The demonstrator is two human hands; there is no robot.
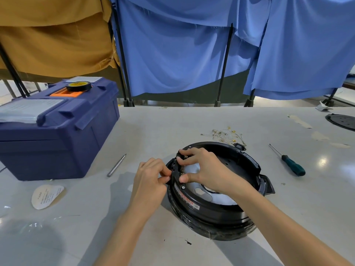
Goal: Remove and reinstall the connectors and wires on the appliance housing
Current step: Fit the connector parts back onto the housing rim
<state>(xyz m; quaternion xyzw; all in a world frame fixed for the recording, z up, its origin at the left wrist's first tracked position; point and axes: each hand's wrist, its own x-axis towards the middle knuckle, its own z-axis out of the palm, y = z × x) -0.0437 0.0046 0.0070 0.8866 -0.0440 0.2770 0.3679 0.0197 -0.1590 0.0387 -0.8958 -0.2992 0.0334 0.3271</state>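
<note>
A round black appliance housing (221, 212) lies on the grey table, open side up, with a white inner surface showing. On its left rim sits a black connector block (177, 169) with small metal terminals. My right hand (203, 169) reaches over the rim and pinches this block between thumb and fingers. My left hand (151, 179) pinches the outer edge of the same block from the left. A loose bundle of pale wires with brass terminals (224, 134) lies on the table behind the housing.
A dark blue toolbox (57, 135) with a black tape roll (78, 86) on top stands at the left. A metal rod (116, 165) lies beside it, a green-handled screwdriver (288, 161) at the right, a paper label (46, 195) front left. Blue and tan cloths hang behind.
</note>
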